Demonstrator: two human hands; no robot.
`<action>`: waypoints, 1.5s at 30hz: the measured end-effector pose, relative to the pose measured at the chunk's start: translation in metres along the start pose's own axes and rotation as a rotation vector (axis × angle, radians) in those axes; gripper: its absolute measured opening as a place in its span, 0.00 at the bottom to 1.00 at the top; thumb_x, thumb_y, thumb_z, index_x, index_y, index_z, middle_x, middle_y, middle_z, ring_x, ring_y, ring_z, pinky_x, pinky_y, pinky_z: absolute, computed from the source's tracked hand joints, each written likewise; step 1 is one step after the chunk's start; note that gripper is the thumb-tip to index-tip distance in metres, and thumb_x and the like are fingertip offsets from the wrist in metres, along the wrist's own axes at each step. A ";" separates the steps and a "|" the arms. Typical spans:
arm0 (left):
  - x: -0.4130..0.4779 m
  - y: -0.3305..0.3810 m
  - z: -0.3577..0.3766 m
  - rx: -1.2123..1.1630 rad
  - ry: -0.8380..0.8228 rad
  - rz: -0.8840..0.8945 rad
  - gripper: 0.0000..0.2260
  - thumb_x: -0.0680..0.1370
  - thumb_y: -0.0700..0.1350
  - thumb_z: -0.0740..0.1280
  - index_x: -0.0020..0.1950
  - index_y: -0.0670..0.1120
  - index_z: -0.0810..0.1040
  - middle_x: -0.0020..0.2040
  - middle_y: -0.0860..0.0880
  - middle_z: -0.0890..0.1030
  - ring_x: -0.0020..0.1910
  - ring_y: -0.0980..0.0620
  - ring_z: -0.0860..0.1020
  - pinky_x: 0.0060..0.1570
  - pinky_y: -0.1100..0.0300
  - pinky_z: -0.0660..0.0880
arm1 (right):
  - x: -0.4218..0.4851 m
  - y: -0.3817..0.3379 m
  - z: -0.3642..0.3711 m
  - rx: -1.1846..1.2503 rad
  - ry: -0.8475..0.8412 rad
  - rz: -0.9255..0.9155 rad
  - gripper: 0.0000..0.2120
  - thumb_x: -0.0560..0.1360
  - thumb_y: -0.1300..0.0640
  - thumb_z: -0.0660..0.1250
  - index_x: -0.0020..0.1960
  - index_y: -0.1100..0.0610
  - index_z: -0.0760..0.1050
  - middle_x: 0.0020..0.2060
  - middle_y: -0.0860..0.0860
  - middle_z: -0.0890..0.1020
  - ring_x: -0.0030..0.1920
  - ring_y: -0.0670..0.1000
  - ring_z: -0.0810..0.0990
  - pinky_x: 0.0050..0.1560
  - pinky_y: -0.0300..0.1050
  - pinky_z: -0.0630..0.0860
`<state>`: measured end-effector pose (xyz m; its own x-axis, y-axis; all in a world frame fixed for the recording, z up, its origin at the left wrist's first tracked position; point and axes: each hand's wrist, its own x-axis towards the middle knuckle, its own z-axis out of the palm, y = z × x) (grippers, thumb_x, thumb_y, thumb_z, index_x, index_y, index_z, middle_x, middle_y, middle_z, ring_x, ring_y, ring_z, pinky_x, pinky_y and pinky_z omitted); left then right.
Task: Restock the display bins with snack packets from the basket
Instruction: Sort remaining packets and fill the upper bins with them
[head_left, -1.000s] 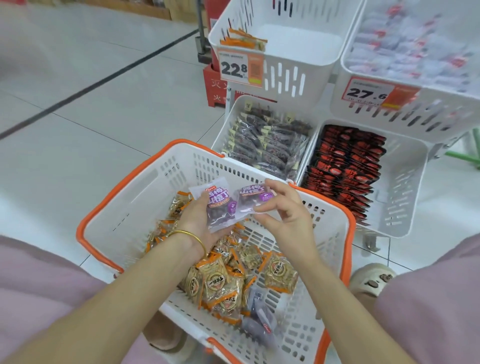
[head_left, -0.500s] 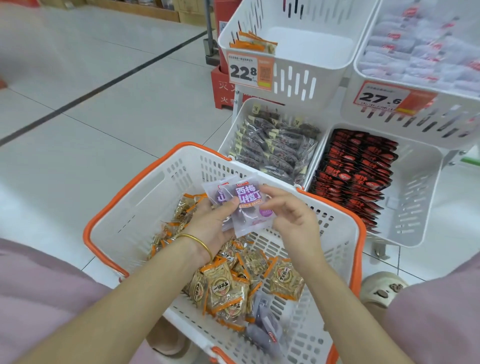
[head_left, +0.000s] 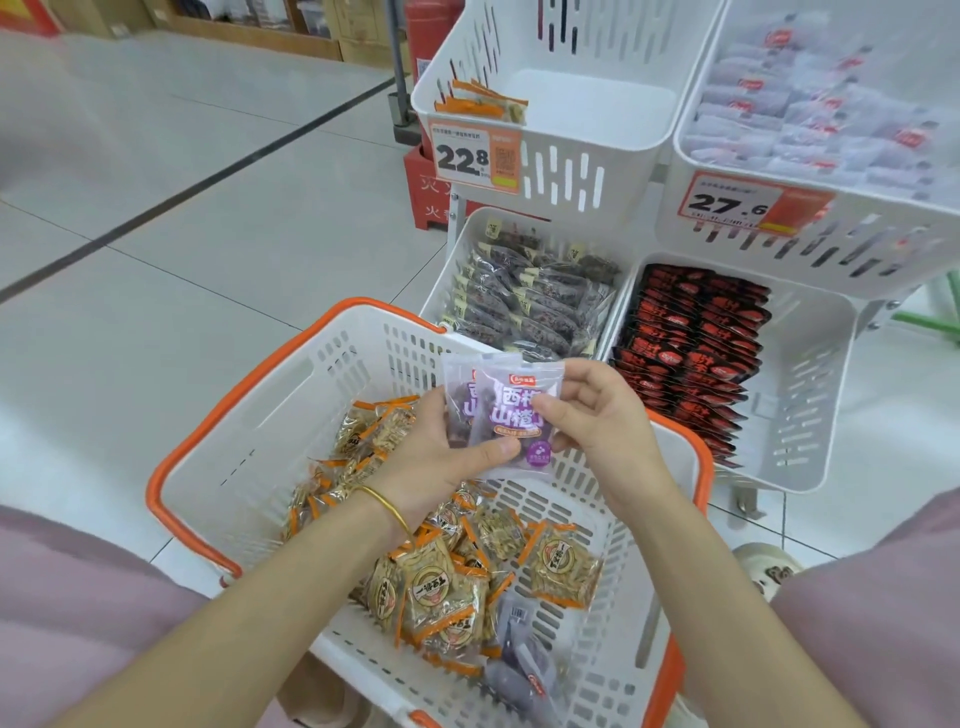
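Observation:
Over the white basket with an orange rim, both hands hold purple snack packets stacked one on another. My left hand grips the stack from below with its thumb across the front packet. My right hand pinches the front packet's right edge. Several orange-trimmed packets lie in the basket, with more purple packets at its near end. White display bins stand beyond: an upper left bin nearly bare, and an upper right bin holding pale packets.
Two lower bins sit behind the basket, one with dark packets, one with red-black packets. Price tags read 22.8 and 27.6. A red box stands behind the rack. Tiled floor lies to the left; a shoe is at the right.
The two purple packets, held apart a second ago, have been brought together into one overlapping stack. Both hands rose slightly above the basket, and the camera tilted closer to the bins.

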<state>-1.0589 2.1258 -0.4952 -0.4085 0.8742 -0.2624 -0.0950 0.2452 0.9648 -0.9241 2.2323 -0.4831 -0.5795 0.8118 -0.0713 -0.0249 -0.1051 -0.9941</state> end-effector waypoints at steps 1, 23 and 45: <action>0.001 0.000 0.001 0.029 -0.006 0.014 0.36 0.59 0.54 0.78 0.62 0.51 0.67 0.59 0.43 0.76 0.58 0.48 0.77 0.60 0.45 0.74 | 0.001 -0.002 0.000 0.002 -0.012 -0.010 0.10 0.73 0.65 0.69 0.51 0.54 0.74 0.40 0.49 0.81 0.33 0.45 0.79 0.29 0.37 0.73; 0.133 0.202 0.184 0.519 -0.297 0.593 0.47 0.64 0.52 0.78 0.75 0.49 0.53 0.66 0.51 0.69 0.66 0.56 0.68 0.66 0.57 0.66 | 0.059 -0.230 -0.208 -0.570 -0.025 -0.205 0.16 0.70 0.70 0.71 0.53 0.55 0.75 0.47 0.51 0.79 0.42 0.52 0.82 0.38 0.52 0.82; 0.234 0.207 0.247 1.367 -0.086 0.648 0.26 0.80 0.58 0.50 0.77 0.55 0.47 0.78 0.51 0.42 0.76 0.52 0.40 0.74 0.48 0.40 | 0.225 -0.205 -0.288 -0.904 0.287 0.066 0.20 0.78 0.66 0.53 0.69 0.60 0.64 0.61 0.58 0.73 0.57 0.55 0.72 0.51 0.42 0.68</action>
<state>-0.9503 2.4845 -0.3614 0.0093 0.9898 0.1421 0.9856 -0.0331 0.1660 -0.8148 2.6019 -0.3183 -0.3322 0.9428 -0.0278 0.7102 0.2306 -0.6651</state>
